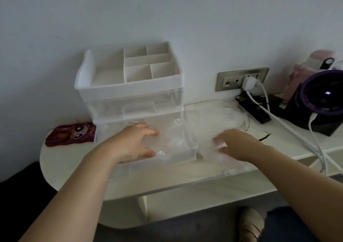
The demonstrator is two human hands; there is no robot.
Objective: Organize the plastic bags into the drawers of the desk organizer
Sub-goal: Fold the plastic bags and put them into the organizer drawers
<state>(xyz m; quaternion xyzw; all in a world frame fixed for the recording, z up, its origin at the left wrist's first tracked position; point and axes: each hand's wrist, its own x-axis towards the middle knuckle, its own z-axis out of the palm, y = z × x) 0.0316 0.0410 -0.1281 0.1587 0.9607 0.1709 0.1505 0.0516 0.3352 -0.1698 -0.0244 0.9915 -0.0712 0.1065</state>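
My right hand (pixel 235 145) clutches bags (pixel 207 117) just right of open drawer (pixel 178 160); left hand (pixel 137 143) spread inside it.

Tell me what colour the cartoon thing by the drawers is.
The cartoon thing is dark red; the head view shows it best.

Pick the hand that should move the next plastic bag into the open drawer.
Right hand: it rests on the bag pile beside the drawer; the left hand sits inside the drawer.
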